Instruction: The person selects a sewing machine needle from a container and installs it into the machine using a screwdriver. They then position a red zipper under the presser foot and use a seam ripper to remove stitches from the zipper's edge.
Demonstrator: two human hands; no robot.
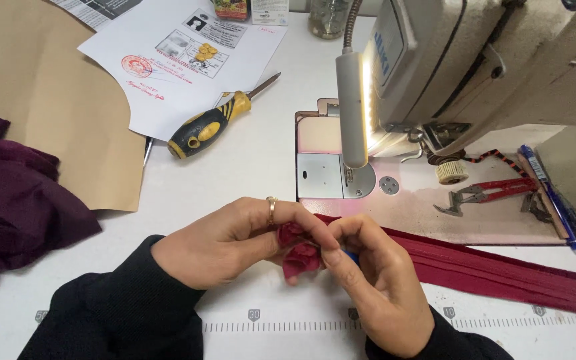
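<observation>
Bare table (235, 173) between hands and screwdriver (216, 124), room to pass. Machine (475, 67) with lamp (353, 107) blocks the rear right. Dark cloth (8, 193) and brown paper (48, 100) crowd left; red strip (501, 270) crosses right.

left hand (225, 241) curled, right hand (381, 280) pinching, fingertips meeting

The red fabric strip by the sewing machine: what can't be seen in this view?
- Head view: the red fabric strip's bunched end is mostly covered by the left hand and right hand.
- A blue thing behind the right fingers is too hidden to identify.
- The sewing machine is cut off by the top edge.
</observation>
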